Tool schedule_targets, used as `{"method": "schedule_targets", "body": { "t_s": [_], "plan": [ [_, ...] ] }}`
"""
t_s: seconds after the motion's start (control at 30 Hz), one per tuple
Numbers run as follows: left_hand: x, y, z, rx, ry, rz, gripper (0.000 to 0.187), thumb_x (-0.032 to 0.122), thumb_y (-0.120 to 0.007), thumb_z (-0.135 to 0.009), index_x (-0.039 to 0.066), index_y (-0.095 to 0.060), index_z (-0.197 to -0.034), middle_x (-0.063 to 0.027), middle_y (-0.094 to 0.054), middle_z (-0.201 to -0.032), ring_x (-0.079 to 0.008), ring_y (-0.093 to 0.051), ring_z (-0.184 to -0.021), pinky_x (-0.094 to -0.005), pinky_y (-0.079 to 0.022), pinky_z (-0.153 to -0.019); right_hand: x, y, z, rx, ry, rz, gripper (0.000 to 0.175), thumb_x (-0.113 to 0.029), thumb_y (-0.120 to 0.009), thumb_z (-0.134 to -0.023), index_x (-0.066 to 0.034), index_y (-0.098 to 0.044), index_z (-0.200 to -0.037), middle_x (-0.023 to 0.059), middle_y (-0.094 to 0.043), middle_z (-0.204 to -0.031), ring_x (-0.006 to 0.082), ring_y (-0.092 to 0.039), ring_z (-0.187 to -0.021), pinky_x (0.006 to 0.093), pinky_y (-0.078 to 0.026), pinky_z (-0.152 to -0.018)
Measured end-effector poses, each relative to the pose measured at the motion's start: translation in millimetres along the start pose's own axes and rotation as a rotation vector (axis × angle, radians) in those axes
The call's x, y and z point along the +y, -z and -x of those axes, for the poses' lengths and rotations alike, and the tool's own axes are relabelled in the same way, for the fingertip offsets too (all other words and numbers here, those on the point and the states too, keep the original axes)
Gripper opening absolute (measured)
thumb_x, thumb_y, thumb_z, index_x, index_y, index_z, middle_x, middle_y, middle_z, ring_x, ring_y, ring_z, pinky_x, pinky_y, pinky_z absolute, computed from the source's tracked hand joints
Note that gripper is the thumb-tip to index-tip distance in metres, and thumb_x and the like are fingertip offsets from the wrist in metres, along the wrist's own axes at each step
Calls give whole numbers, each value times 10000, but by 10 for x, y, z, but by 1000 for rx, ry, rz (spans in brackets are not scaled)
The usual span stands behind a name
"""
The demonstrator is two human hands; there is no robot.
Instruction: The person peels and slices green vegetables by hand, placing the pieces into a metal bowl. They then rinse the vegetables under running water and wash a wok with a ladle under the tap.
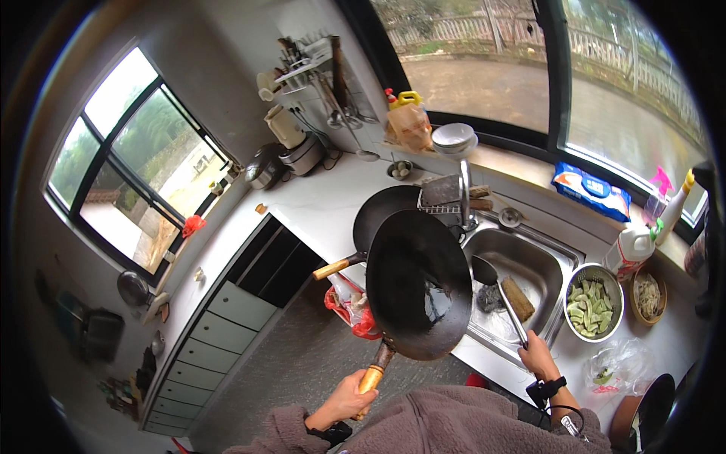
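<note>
My left hand [346,395] grips the wooden handle of a black wok [405,272], which is held up beside the sink and partly hides a second wok [383,210] lying on the counter. A shiny wet patch shows inside the held wok. My right hand [537,357] is closed on the metal handle of a spatula [510,306], whose dark blade is over the stainless steel sink [522,244]. A brown scrubber [518,299] and a grey wire scouring pad [490,297] lie in the sink, close to the spatula.
Right of the sink stand a metal colander [594,303] of green cut vegetables, a basket [649,295] and a plastic bag [621,366]. The faucet [465,196] rises behind the held wok. A red bag [363,323] hangs below the counter edge. White bowls [454,138] stand on the window sill.
</note>
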State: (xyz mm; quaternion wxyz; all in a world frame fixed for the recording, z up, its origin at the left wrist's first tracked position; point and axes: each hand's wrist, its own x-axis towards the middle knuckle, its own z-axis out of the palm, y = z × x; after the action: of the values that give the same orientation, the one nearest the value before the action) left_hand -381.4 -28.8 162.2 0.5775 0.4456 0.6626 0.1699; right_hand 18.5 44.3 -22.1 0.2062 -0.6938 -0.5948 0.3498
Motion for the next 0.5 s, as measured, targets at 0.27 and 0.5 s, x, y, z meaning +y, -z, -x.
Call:
{"method": "schedule_targets", "body": {
  "t_s": [0.27, 0.5],
  "plan": [
    [-958, 389, -137, -302, -120, 520, 365, 69, -585, -869, -1, -414, -1183, -28, -500, -709, -94, -503, -505, -230, -401, -426, -194, -245, 311, -43, -325, -206, 137, -65, -529, -787, 57, -516, -848, 157, -585, -647, 237, -572, -460, 358, -474, -386],
    [-1678, 796, 347, -554, -279, 953, 496, 109, -564, -903, -1, -336, -1329, -32, -456, -783, -79, -459, -520, -220, -401, -425, -369, -498, 165, 8, -318, 108, 184, -72, -546, -775, 101, -568, -836, 192, -624, -675, 256, -632, -531, 363, -510, -436]
  ]
}}
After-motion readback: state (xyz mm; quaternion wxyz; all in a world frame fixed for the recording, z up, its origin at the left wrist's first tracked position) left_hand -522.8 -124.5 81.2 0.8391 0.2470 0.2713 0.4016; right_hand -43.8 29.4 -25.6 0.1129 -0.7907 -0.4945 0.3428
